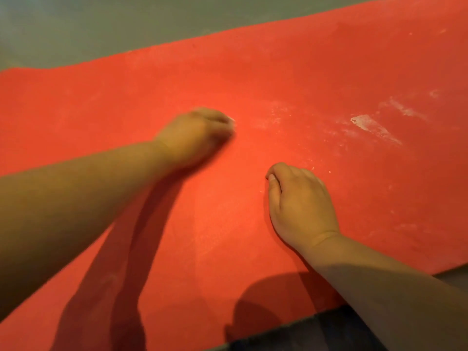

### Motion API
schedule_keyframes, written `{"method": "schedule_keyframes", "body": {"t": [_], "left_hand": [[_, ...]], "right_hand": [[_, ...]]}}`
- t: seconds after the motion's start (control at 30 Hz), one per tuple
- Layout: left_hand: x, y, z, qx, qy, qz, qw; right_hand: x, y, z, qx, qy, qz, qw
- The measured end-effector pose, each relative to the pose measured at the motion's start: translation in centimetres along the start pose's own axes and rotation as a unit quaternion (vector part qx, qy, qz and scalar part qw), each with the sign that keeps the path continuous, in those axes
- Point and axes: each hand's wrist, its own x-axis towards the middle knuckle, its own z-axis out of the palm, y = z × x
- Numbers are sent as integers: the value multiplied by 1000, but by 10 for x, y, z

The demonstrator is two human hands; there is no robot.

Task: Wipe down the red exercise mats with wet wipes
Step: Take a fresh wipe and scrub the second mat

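Observation:
A red exercise mat (pixel 253 79) fills most of the view, lying flat on a grey floor. My left hand (pixel 195 135) is blurred with motion on the middle of the mat; its fingers curl over a white wet wipe (pixel 231 122), of which only a small edge shows at the fingertips. My right hand (pixel 301 203) rests on the mat nearer to me, fingers curled under with the knuckles up, and nothing shows in it. White dusty smears (pixel 372 126) mark the mat to the right of both hands.
Grey floor (pixel 88 29) runs along the mat's far edge. The mat's near edge crosses the bottom right, with dark fabric (pixel 316 333) below it. Fainter white marks (pixel 273 117) lie just right of my left hand.

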Motion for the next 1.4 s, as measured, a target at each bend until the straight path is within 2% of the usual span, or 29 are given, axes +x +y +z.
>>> {"method": "schedule_keyframes", "body": {"t": [0.03, 0.07, 0.1, 0.13, 0.17, 0.2, 0.27, 0.37, 0.43, 0.47, 0.5, 0.53, 0.6, 0.63, 0.67, 0.7, 0.8, 0.87, 0.9, 0.93, 1.03, 1.07, 1.1, 1.17, 1.23, 1.3, 1.37, 1.4], "left_hand": [[-4, -27, -5, 29, 20, -91, 995], [-10, -54, -9, 41, 44, -212, 975], [-17, -74, -10, 47, 67, -333, 939], [-18, -81, -9, 47, 80, -419, 903], [-12, -74, -5, 44, 80, -455, 886], [0, -59, 0, 29, 77, -450, 889], [28, -17, 11, -33, 82, -371, 924], [55, 45, 18, -117, 6, -115, 986], [61, 48, 14, -85, -33, 32, 995], [64, 35, 11, -44, -35, 32, 998], [65, 17, 8, -8, -31, -25, 999], [64, -6, 7, 15, -13, -125, 992], [57, -41, 7, 42, 44, -356, 933], [55, -39, 11, 40, 57, -414, 908], [58, -24, 17, 22, 66, -414, 908], [65, 1, 23, -18, 69, -379, 923], [76, 73, 32, -139, 10, -124, 982], [82, 73, 27, -108, -27, 7, 994], [87, 57, 24, -69, -26, 11, 997], [91, 38, 21, -31, -21, -24, 999], [92, -14, 21, 5, 26, -238, 971], [94, -17, 23, -7, 40, -282, 959], [97, -8, 26, -22, 47, -286, 957], [106, 23, 30, -79, 32, -226, 970], [109, 53, 31, -126, -4, -102, 987], [113, 57, 28, -88, -37, 7, 995], [119, 35, 20, 19, -65, 19, 998], [122, 18, 16, 62, -69, -17, 996]], "right_hand": [[0, 0, 0, 0, -2, 1, 1000], [0, 0, 0, -1, -4, 1, 1000], [0, 0, 0, -3, -4, 1, 1000], [0, 0, 0, -5, -5, 0, 1000], [1, 0, 0, -6, -7, 1, 1000], [1, 0, 0, -5, -8, 3, 1000], [1, -2, -1, -5, -8, 7, 1000], [0, -3, -1, -15, -4, 7, 1000], [0, -2, -2, -15, 0, 9, 1000], [1, -2, -1, -14, 0, 8, 1000], [1, -1, -1, -12, 0, 7, 1000], [0, -1, -1, -8, 0, 5, 1000], [0, 0, 0, -4, 1, 3, 1000], [1, 0, 0, -3, -1, 3, 1000], [1, 0, 1, -2, -4, 4, 1000], [1, 0, 0, -2, -6, 6, 1000], [0, -1, -2, -5, -5, 8, 1000], [1, 0, -2, -4, -4, 9, 1000], [1, 0, -2, -7, -4, 9, 1000], [1, 1, -2, -9, -6, 7, 1000], [1, 1, -2, -5, -8, 3, 1000], [1, 2, -2, -4, -9, 2, 1000], [2, 3, -1, -5, -11, 2, 1000], [2, 3, -2, -11, -14, 0, 1000], [1, 2, -2, -12, -17, 1, 1000], [1, 1, -2, -9, -14, 2, 1000], [1, 2, -1, -6, -12, 2, 1000], [1, 1, -1, -4, -14, 4, 1000]]}}
